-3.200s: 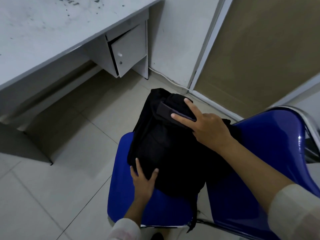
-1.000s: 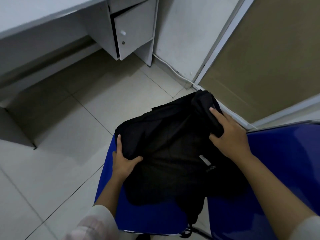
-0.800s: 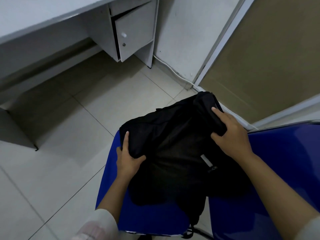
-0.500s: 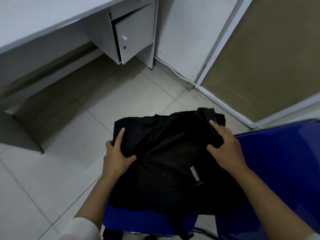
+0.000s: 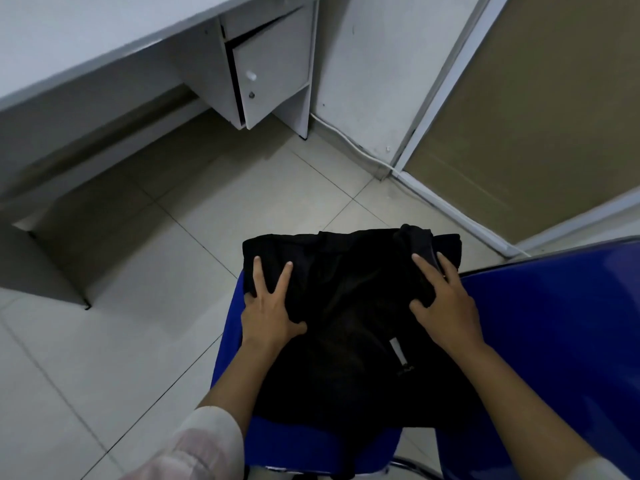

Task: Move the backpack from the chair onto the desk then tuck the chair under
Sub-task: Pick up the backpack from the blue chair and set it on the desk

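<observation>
The black backpack lies flat across the chair, left hand and right hand gripping its sides.

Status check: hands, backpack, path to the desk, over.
Left hand and right hand gripping the black backpack at its sides. Backpack over the blue chair seat, not yet on the desk. Floor between looks clear.
</observation>
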